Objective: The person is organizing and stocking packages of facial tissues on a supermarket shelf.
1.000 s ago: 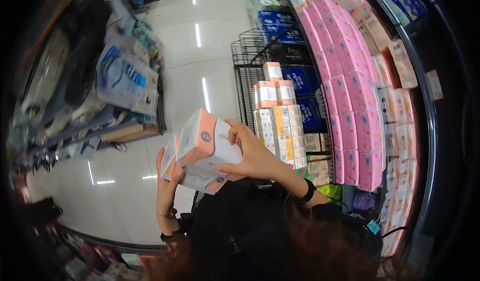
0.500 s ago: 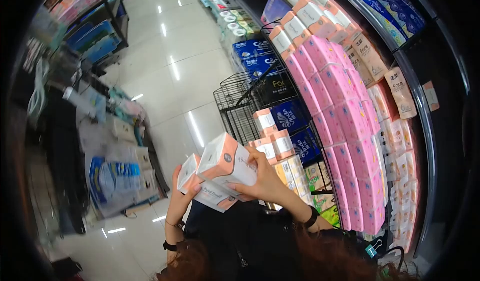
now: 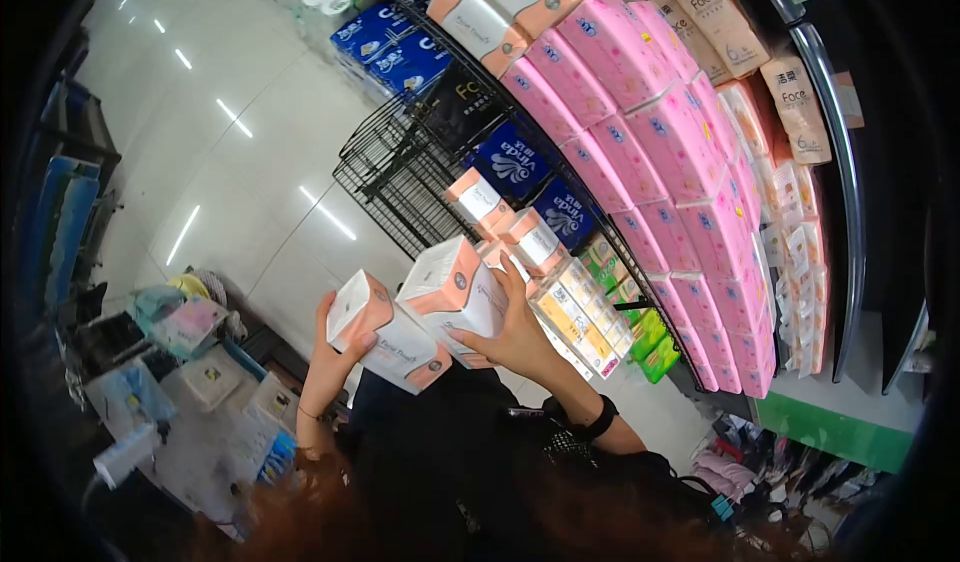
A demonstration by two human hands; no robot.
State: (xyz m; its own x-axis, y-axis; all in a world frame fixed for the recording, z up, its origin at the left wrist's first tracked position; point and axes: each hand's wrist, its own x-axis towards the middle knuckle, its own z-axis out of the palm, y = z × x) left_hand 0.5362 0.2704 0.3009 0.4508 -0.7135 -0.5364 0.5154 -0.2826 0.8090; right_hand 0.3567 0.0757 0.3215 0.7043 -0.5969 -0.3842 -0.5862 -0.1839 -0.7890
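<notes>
Peach-and-white left pack is gripped in the left hand, matching right pack in the right hand — fingers of both clasped on their packs, side by side, tilted, long axes foreshortened. Peach stack lies just beyond the right fingers, by the wire rack's right edge — right hand nearer, left farther off.
</notes>
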